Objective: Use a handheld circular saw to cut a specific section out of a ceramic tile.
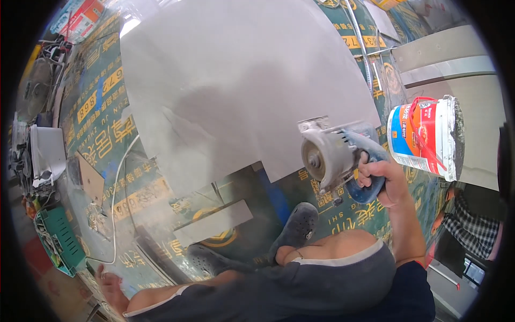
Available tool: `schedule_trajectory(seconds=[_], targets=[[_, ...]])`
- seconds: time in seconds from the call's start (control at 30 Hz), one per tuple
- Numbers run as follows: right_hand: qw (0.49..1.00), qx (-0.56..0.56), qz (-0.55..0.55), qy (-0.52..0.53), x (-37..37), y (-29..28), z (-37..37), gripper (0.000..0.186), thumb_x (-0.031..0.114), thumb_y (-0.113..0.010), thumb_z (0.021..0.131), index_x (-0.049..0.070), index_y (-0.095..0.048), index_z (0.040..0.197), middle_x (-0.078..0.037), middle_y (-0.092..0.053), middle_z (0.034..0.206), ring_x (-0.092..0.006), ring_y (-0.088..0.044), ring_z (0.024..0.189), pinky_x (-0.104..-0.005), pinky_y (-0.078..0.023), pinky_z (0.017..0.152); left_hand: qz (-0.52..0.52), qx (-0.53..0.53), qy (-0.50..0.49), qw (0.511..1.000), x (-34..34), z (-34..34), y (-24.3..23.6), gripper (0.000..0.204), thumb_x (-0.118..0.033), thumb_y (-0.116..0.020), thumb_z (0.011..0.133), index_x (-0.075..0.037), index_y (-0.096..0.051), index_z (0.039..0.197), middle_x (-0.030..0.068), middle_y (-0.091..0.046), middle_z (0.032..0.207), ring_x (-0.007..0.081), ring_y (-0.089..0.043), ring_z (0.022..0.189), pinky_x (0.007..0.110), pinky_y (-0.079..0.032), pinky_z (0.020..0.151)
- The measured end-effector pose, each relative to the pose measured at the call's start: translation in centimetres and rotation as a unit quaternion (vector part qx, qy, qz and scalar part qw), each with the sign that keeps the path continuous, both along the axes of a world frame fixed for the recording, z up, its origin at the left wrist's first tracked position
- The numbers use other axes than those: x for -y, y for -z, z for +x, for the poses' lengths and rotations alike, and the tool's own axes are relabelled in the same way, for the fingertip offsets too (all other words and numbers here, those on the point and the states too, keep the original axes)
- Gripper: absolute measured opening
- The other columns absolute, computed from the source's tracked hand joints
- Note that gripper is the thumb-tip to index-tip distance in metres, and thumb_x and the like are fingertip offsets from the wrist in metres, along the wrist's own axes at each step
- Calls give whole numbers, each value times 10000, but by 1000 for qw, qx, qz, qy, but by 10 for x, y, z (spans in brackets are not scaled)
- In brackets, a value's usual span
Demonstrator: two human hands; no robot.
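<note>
My right hand is closed round the handle of a blue and grey handheld tile cutter, whose round blade guard faces left. The cutter is at the near right part of a large light grey tile, its front plate over the tile. An angular notch breaks the tile's near edge. Between that edge and my feet lies a narrow offcut strip. Down at the lower left, beside my knee, my left hand holds nothing that I can see, and its fingers are apart.
A white bucket with a red and blue label lies tipped at the right. At the left are a green basket, a white container and a pale cable. Another bucket stands far left. Printed green sheeting covers the floor.
</note>
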State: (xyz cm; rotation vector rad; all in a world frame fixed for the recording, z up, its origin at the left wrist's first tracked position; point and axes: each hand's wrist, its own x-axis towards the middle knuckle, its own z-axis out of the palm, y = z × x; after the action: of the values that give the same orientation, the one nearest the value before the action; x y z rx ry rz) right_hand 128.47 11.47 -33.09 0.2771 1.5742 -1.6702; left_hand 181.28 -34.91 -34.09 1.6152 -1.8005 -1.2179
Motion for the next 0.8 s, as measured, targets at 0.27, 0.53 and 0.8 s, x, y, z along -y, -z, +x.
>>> schedule_trajectory(seconds=[0.27, 0.53, 0.8], targets=[[986, -31, 112, -121, 31, 19, 7, 372, 78, -617, 610, -39, -594, 962, -57, -568, 730, -124, -512, 593, -249, -418, 568, 319, -157, -209, 911, -79, 9, 33, 450, -215, -584, 1019, -75, -425, 1417, -8, -555, 769, 62, -493, 624, 225, -408, 585], [961, -119, 139, -209, 59, 48, 27, 276, 59, -636, 654, -19, -581, 912, -55, -607, 769, -98, -554, 677, -226, -434, 608, 295, -21, -60, 953, -115, 62, 151, 302, -310, -587, 1026, -48, -589, 1176, -46, -389, 526, 62, -353, 419, 279, -303, 395], [948, -140, 161, -238, 71, 66, 30, 315, 104, -597, 619, -25, -555, 903, -72, -571, 710, -125, -524, 590, -250, -419, 545, 513, 47, 85, 853, -178, -52, 188, 419, -397, -600, 1007, -23, -630, 818, 18, -529, 535, 111, -482, 411, 257, -349, 419]])
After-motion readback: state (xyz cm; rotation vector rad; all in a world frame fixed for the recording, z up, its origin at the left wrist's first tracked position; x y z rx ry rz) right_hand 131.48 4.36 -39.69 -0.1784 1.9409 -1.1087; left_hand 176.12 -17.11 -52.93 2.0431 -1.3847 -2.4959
